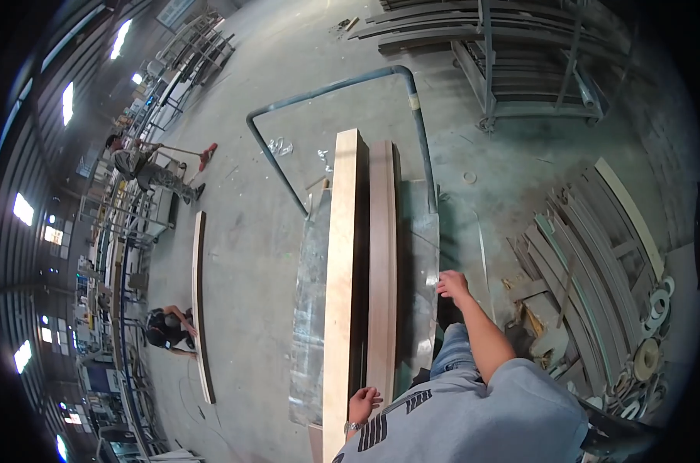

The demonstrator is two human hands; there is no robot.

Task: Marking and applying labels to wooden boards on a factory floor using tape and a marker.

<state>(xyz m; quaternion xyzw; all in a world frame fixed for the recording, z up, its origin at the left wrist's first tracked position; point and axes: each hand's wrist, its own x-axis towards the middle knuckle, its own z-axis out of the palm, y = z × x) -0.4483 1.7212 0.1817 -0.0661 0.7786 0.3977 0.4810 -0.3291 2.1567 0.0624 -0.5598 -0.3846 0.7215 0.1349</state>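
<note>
white panels (68, 103) glare at left, the floor (245, 309) is softly lit, and edges curve into blackness.

No words, numbers or signs can be read. On the grey shirt (489, 413), at the lower middle of the frame, sit black striped blocks (374, 433) (no legible letters in them); the left-edge equipment (100, 378) is too small to tell.

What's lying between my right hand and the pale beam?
In the head view, a brown beam and a strip of metal platform lie between your right hand and the pale beam.
</note>
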